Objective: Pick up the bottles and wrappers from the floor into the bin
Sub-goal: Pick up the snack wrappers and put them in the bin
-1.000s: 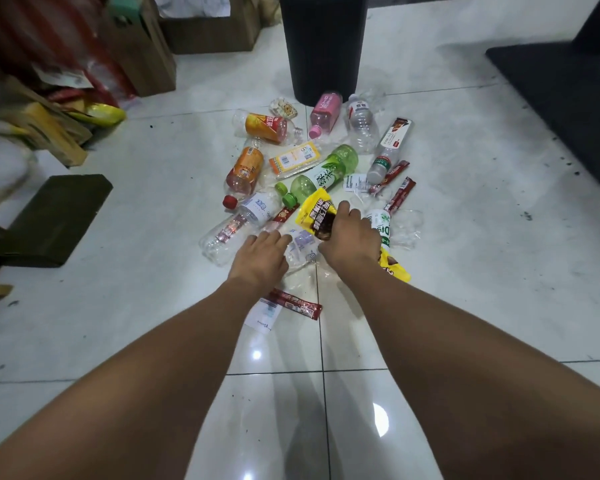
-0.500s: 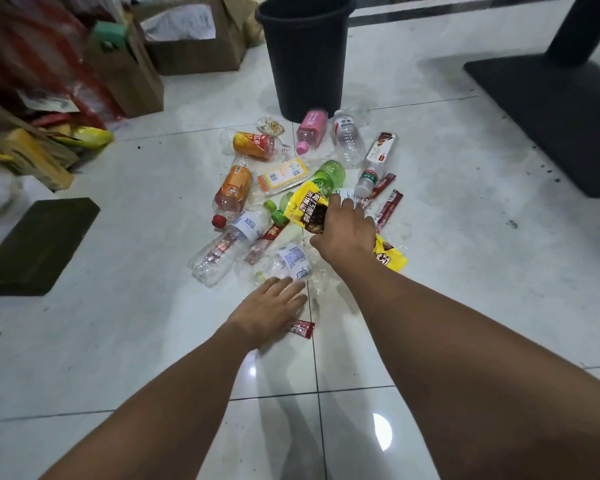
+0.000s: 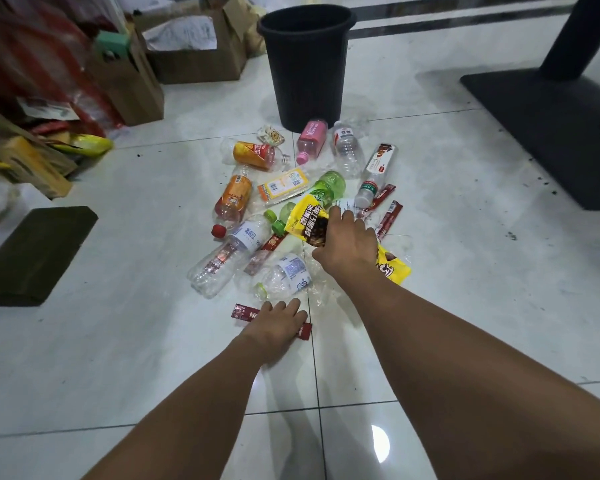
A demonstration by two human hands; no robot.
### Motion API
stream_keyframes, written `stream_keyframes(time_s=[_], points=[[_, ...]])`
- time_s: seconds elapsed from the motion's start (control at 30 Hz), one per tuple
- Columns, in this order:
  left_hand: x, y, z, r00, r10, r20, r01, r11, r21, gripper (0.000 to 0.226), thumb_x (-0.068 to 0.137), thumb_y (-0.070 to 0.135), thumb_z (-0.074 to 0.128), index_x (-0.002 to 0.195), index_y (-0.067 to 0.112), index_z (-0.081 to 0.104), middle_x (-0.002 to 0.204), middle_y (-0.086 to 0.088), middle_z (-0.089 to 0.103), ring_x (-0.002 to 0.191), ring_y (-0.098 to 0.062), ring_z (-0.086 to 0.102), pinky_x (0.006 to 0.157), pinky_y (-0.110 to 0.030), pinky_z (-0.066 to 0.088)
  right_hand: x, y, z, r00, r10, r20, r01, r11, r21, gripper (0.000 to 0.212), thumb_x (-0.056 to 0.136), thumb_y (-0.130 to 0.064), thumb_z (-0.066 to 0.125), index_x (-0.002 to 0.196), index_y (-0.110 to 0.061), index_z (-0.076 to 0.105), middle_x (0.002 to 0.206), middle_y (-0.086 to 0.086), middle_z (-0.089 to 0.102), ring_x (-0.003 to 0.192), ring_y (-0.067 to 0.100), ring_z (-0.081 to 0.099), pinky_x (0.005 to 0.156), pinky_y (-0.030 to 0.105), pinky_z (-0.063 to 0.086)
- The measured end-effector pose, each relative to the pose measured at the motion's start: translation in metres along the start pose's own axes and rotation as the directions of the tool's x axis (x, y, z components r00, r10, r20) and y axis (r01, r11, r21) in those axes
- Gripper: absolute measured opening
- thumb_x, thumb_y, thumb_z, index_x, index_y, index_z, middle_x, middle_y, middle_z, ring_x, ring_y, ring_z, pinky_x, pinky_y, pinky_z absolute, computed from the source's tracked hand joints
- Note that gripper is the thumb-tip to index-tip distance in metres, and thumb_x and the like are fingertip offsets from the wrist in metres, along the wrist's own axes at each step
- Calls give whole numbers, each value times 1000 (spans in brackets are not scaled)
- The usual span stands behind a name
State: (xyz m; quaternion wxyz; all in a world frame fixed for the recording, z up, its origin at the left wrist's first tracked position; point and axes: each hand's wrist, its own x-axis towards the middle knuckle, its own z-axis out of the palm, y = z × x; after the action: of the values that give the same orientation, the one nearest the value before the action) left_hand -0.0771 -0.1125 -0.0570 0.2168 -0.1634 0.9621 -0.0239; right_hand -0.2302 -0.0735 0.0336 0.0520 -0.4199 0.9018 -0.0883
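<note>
A black bin (image 3: 305, 64) stands on the white tiled floor, behind a scatter of several empty bottles and wrappers. My right hand (image 3: 347, 245) grips a yellow snack wrapper (image 3: 307, 220) and holds it lifted over the pile. My left hand (image 3: 278, 327) lies palm down on a long red wrapper (image 3: 245, 312) at the near edge of the pile; its fingers are flat over it. Among the litter are a pink bottle (image 3: 311, 138), a green bottle (image 3: 326, 188), an orange bottle (image 3: 234, 199) and a clear bottle (image 3: 229, 256). Another yellow wrapper (image 3: 392, 268) lies beside my right wrist.
Cardboard boxes (image 3: 194, 53) and bags crowd the far left. A dark flat board (image 3: 32, 251) lies on the floor at the left. A black table base (image 3: 548, 126) sits at the right.
My left hand drew back from the clear bottles toward me and came down on the red wrapper. My right hand raised the yellow wrapper slightly. The view tilted up, showing the whole bin.
</note>
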Motion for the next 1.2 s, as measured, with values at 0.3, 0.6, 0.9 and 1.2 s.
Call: stream_keyframes(time_s=[0.3, 0.6, 0.9, 1.2], points=[[-2, -39, -72, 979, -9, -206, -8, 997, -81, 45, 94, 17, 42, 139, 12, 36, 129, -8, 40, 98, -28, 55, 76, -37, 39, 16, 13, -48, 999, -8, -49, 6, 999, -45, 64, 83, -34, 66, 135, -11, 36, 133, 12, 44, 123, 31, 47, 97, 41, 39], [55, -115, -192, 931, -183, -316, 149, 981, -128, 44, 95, 18, 47, 137, 11, 38, 130, -11, 42, 103, -30, 55, 85, -43, 48, 90, 8, -129, 980, -102, -172, 91, 993, -71, 74, 82, -36, 66, 142, -12, 30, 135, 12, 45, 125, 31, 45, 97, 39, 38], [88, -124, -337, 865, -347, -363, 316, 938, -142, 37, 96, 21, 44, 133, 18, 41, 127, -4, 49, 120, -24, 46, 94, -37, 36, 153, 28, -239, 967, -187, -171, 169, 979, -113, 69, 84, -42, 65, 137, -11, 34, 131, 10, 49, 122, 30, 47, 98, 40, 37], [86, -87, -436, 776, -513, -368, 382, 846, -373, 25, 97, 13, 43, 120, 14, 52, 120, -8, 59, 114, -28, 52, 92, -39, 37, 166, 61, -335, 927, -311, -208, 272, 942, -198, 81, 84, -43, 61, 145, -7, 21, 130, 11, 51, 121, 30, 50, 98, 39, 38]])
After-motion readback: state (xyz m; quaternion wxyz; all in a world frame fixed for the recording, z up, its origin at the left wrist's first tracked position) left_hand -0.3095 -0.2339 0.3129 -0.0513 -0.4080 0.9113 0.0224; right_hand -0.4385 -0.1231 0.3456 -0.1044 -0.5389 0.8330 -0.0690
